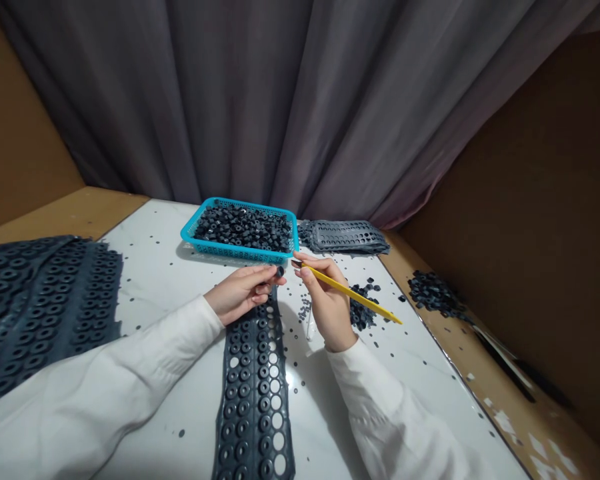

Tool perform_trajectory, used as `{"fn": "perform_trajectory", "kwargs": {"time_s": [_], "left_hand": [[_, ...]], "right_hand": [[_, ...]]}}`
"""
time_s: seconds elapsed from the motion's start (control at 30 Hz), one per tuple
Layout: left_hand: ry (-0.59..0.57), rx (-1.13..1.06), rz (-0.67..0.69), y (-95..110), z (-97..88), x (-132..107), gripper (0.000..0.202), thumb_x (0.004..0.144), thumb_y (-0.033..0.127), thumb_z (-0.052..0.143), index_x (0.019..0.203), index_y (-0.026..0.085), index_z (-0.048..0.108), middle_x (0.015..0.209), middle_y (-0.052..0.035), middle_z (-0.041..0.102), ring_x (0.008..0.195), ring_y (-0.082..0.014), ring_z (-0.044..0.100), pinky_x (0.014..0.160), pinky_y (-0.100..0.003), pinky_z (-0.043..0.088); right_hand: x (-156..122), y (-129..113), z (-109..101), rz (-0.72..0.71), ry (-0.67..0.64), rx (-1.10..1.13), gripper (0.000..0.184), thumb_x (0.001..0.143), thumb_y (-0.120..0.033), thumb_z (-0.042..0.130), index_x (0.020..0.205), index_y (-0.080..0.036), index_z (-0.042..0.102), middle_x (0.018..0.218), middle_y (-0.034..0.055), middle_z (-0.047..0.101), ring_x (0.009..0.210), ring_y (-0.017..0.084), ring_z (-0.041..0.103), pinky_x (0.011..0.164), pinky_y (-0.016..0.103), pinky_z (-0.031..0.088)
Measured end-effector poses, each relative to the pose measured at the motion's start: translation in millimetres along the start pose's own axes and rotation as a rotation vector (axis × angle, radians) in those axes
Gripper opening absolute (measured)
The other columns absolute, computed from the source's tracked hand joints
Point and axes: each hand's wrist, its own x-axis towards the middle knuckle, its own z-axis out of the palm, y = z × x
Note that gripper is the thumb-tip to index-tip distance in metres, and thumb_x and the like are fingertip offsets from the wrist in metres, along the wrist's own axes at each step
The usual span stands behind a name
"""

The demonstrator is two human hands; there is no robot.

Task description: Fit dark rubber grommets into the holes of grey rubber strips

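Observation:
My left hand (pixel 243 293) pinches a small dark rubber ring (pixel 280 271) between its fingertips. My right hand (pixel 329 301) grips a slim yellow pointed tool (pixel 353 295) like a pen, its tip reaching down to the right. Both hands hover just above the near end of a long dark grey perforated rubber strip (pixel 254 393), which lies on the white marble tabletop (pixel 155 280). Many of the strip's holes still hold rings, while others show bare white table. Behind my hands stands a turquoise plastic basket (pixel 240 205) full of dark rings.
A thick stack of perforated sheets (pixel 45 313) lies at the left, and another stack (pixel 343 237) sits behind the basket. Loose rings (pixel 363 308) and crumbs scatter over the marble. More rings (pixel 434 293) lie on a wooden ledge (pixel 480 360) at the right, below a grey curtain (pixel 230 100).

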Motion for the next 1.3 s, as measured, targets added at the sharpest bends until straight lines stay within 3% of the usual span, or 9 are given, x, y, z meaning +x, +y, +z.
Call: {"fn": "perform_trajectory", "kwargs": {"time_s": [0.33, 0.93, 1.3], "left_hand": [[0.01, 0.015, 0.045, -1.2, -0.8, -1.1, 0.03, 0.062, 0.03, 0.08, 0.08, 0.011, 0.067, 0.075, -0.0047, 0.064, 0.051, -0.0019, 0.036, 0.043, -0.012, 0.025], [0.064, 0.215, 0.152, -2.1, 6.5, -4.3, 0.033, 0.062, 0.042, 0.077, 0.074, 0.012, 0.067, 0.064, 0.0012, 0.057, 0.049, -0.0039, 0.031, 0.047, -0.019, 0.02], [0.14, 0.39, 0.295, -6.1, 8.2, -6.0, 0.029, 0.069, 0.042, 0.07, 0.076, 0.014, 0.067, 0.07, 0.0004, 0.063, 0.051, -0.0064, 0.035, 0.051, -0.022, 0.024]], "right_hand": [[-4.0, -5.2, 0.7, 0.061, -0.126, 0.021, 0.003, 0.083, -0.024, 0.061, 0.082, -0.021, 0.059, 0.103, 0.0046, 0.07, 0.101, 0.019, 0.064, 0.092, 0.038, 0.048], [-8.2, -5.4, 2.4, -0.023, -0.122, -0.102, 0.001, 0.084, -0.022, 0.06, 0.085, -0.021, 0.06, 0.101, 0.0048, 0.07, 0.098, 0.019, 0.064, 0.092, 0.039, 0.047], [-12.1, -7.2, 4.9, -0.007, -0.09, -0.065, 0.001, 0.084, -0.021, 0.06, 0.085, -0.021, 0.059, 0.101, 0.0043, 0.071, 0.102, 0.018, 0.064, 0.09, 0.036, 0.048]]}}
